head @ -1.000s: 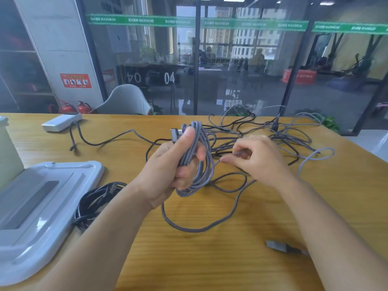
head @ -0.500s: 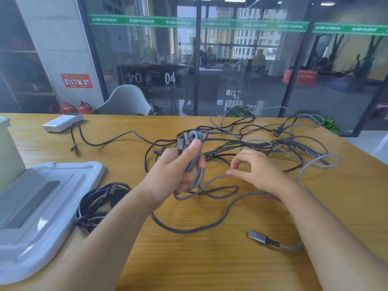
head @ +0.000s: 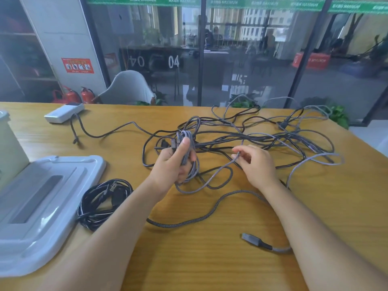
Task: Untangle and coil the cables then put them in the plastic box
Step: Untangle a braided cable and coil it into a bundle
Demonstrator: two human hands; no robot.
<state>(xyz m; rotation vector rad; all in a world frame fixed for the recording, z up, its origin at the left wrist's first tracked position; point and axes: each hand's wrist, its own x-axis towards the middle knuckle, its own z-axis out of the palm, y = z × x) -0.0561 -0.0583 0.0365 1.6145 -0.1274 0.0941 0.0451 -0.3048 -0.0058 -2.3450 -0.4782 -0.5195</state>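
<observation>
Wooden table (head: 210, 259): left hand (head: 174, 164) gripping grey cable coil (head: 186, 156), right hand (head: 256, 162) pinching its strand.

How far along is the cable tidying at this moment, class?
Done: one black cable bundle lies coiled beside the grey lid. In hand: the left hand grips a partly wound grey braided cable; the right hand pinches its loose strand. Left: the tangle behind.

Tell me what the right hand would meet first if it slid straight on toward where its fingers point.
Probably the left hand and its grey cable bundle: the right hand points left across the table, pinching a grey strand. Depth is uncertain.
</observation>
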